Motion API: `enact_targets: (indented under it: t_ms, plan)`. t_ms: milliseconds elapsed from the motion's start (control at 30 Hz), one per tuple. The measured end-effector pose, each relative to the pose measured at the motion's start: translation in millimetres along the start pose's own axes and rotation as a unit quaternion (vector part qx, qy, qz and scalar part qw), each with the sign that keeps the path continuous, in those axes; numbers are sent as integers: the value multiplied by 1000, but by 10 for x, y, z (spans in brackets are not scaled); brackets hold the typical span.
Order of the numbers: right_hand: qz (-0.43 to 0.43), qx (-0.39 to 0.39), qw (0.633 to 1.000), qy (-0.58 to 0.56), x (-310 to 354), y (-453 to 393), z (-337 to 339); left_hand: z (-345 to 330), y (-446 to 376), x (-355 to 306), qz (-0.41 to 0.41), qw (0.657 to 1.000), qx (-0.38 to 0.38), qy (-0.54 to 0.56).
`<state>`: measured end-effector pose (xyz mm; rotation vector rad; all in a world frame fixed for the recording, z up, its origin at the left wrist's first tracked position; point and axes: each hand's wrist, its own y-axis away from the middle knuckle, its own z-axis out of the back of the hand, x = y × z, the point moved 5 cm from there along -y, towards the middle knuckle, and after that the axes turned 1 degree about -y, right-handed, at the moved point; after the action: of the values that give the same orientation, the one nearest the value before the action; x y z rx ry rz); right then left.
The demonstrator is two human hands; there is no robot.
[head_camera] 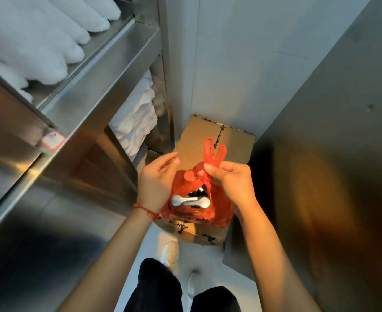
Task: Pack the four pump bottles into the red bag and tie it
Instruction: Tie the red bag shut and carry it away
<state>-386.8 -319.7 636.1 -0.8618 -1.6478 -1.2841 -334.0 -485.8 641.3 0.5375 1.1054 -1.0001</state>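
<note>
The person's dark trouser legs (160, 287) and white shoes (170, 252) are showing at the bottom, above a pale floor. The right hand (229, 180) is pinching the red bag (221, 210)'s two handles (214, 154) together with its fingers (210, 171), while the left hand (157, 176) is hovering beside the bag, fingers loosely spread and holding nothing. The bag is sitting at the near edge of a cardboard box (199, 140), with silver pump bottles (190, 202) showing through its mouth, beside a steel shelf (91, 70) of white towels (34, 41).
</note>
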Motion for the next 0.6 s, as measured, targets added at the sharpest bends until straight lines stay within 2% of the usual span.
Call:
enact_targets:
  t_ms: [67,167,300,600]
  plan:
    - [-4,12,1000,7,-47,149,-10,108,258,-29,-30,998,-24,-54]
    - [-12,22,1000,6,-101,353,-36,233,605,-60,-68,991,-20,-113]
    - [-7,35,999,-5,-155,656,-105,458,1007,15,-27,987,-13,-157]
    - [-4,46,998,37,-440,1345,-257,945,1798,22,0,972,-9,-233]
